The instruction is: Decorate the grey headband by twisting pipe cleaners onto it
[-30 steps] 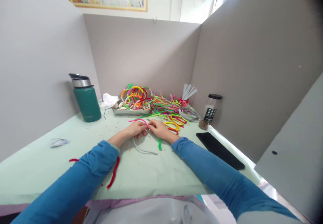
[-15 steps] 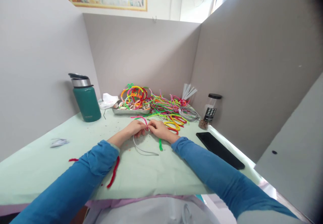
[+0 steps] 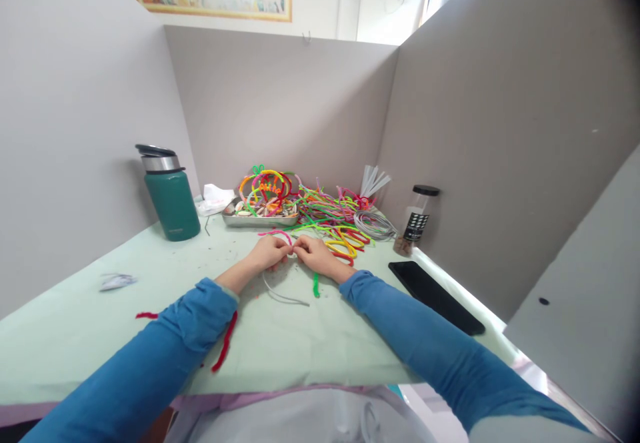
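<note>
My left hand and my right hand meet fingertip to fingertip above the middle of the table, both closed in a pinch. A pink pipe cleaner runs between them and curls out over the left fingers. From below the left hand a thin grey wire hangs in a curve. Under the right hand a green pipe cleaner end sticks out toward me. Red pipe cleaner lies beside my left sleeve. The exact join between the fingertips is hidden.
Behind my hands are a metal tray of small pieces, a heap of colourful pipe cleaners and a coil of grey wire. A green bottle stands left; a clear jar and a black phone are right. Grey partitions enclose the table.
The grey wire's loose end and the green pipe cleaner end have shifted slightly left. Both hands stay together with only small finger movement.
</note>
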`<state>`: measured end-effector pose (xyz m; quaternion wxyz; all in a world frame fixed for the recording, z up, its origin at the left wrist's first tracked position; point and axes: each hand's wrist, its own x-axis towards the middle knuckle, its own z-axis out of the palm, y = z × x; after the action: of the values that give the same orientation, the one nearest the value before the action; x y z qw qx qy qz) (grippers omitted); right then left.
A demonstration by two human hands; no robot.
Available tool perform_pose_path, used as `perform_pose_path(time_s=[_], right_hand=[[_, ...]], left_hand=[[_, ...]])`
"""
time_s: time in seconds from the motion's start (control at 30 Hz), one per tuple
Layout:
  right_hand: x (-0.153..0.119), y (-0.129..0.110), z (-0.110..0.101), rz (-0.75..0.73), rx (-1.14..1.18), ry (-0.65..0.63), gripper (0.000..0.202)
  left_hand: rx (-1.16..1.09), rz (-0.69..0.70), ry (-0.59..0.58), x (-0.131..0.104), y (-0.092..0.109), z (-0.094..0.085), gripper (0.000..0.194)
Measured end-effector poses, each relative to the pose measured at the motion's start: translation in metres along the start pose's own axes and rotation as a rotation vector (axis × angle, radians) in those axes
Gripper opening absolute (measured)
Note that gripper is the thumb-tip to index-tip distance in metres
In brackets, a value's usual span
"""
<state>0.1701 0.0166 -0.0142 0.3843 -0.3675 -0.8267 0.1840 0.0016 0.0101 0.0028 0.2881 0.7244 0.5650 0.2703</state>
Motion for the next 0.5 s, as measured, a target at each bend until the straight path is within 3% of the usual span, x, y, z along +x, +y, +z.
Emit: perform_pose_path(time_s=[0.17,0.5], right_hand=[[0.0019,0.0045,0.0025,-0.001,0.003,0.014,0.012],[0.0010,0.0075,0.0042,-0.027,-0.010,-0.006,0.013]], left_hand=[[0.072,0.072,0.096,0.0000,-0.0001,-0.0014,0.034],[0.028,0.042,0.093,0.0033,-0.0040,-0.0005,0.033]])
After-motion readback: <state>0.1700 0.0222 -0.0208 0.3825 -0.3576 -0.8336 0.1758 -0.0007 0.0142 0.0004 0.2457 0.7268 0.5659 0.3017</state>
